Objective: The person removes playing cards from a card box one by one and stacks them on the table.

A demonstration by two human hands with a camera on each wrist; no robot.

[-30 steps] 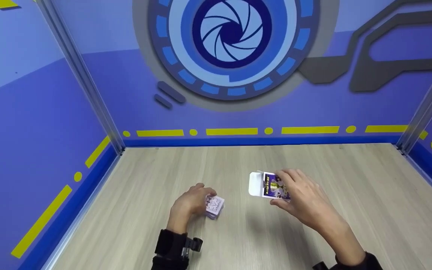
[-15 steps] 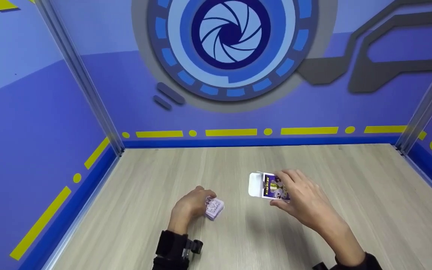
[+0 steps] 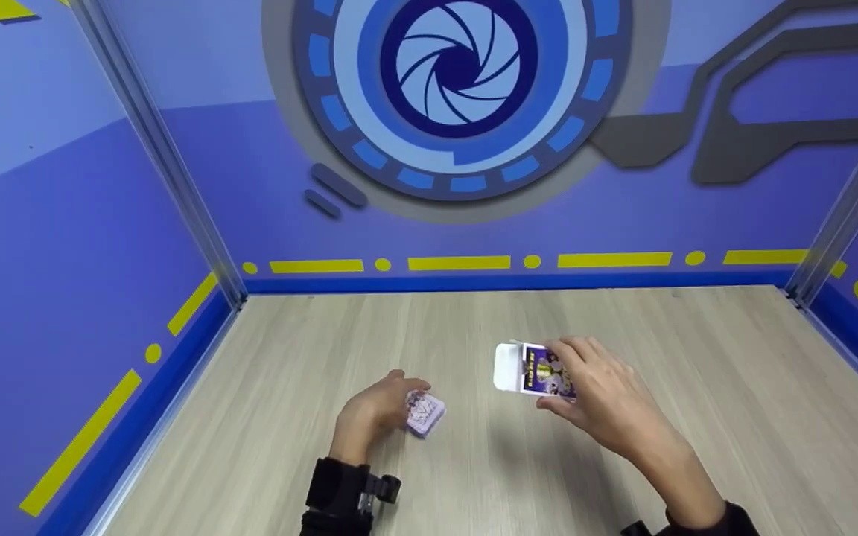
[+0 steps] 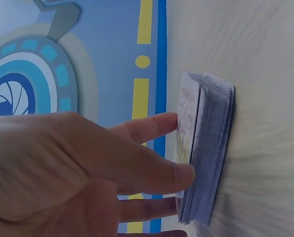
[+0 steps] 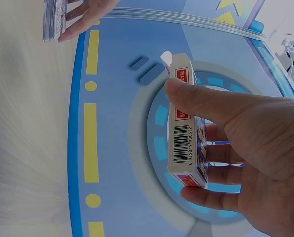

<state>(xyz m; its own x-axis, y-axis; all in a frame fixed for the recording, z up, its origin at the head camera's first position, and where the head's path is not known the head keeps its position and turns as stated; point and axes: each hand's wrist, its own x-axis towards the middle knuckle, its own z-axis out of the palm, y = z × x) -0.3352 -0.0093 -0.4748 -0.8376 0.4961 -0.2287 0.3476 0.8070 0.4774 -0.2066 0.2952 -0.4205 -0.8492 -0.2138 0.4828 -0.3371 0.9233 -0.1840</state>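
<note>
A deck of playing cards (image 3: 427,415) lies on the wooden table, its printed top card facing up. At its left side, my left hand (image 3: 373,409) holds the deck, with the thumb at the edge and an index fingertip touching the top card. In the left wrist view the stacked edges of the deck (image 4: 212,148) show, nearly lined up. To the right, my right hand (image 3: 615,406) grips a purple and white card box (image 3: 547,371) above the table. Its white flap (image 3: 506,366) stands open toward the left; a barcode shows on the box's side (image 5: 183,143) in the right wrist view.
The wood-grain table (image 3: 474,320) is bounded by a blue-purple back wall (image 3: 414,238) and side walls with yellow markings. Metal corner posts (image 3: 168,149) stand where the walls meet. Black bands (image 3: 339,480) are worn on the wrists.
The deck's cards have become more evenly lined up under my left hand, which has barely shifted. The right hand holds the box in the same place.
</note>
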